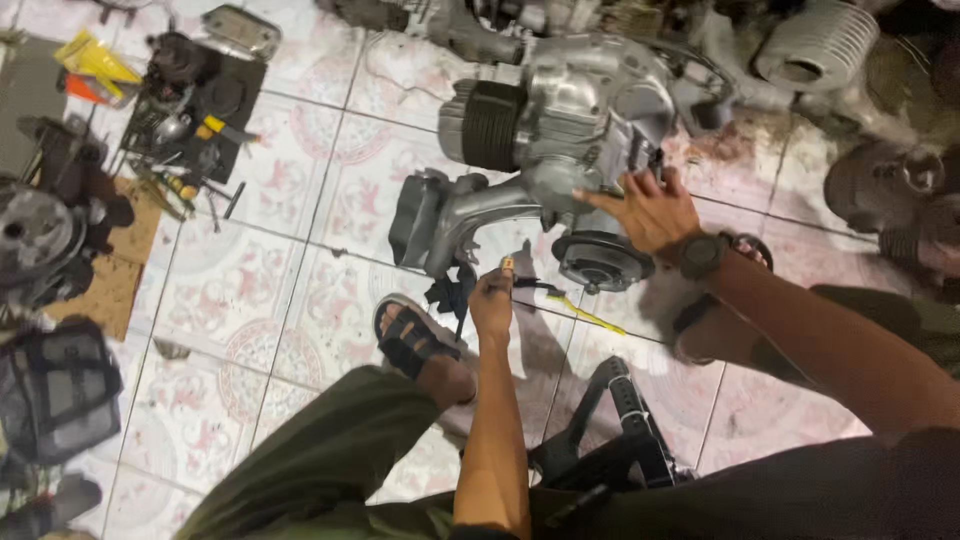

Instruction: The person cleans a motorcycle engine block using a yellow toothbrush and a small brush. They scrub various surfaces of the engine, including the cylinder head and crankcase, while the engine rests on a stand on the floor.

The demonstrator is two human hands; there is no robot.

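— Where are the two hands?

— The right hand (pixel 648 208), with a dark watch (pixel 703 255) on its wrist, lies flat with fingers spread on the silver engine (pixel 560 120) that sits on the patterned tile floor (pixel 250 290). It touches the casing just above a round dark disc (pixel 600 260) at the engine's lower end. It grips nothing.

— And the left?

— The left hand (pixel 491 300) is closed around a small tool with a yellow tip (pixel 508 264), held upright just below the engine's arm. It looks like a screwdriver handle, though the view is too blurred to be sure. The hands are apart, the left lower and nearer the body.

— What lies about them?

— A foot in a black sandal (pixel 410 340) rests on the tiles just left of the left hand. A thin yellow strip (pixel 585 313) lies on the floor between the hands. Farther left, a black tray of tools (pixel 195 110) sits well apart from the engine, and a finned grey cylinder (pixel 815 45) stands at the upper right.
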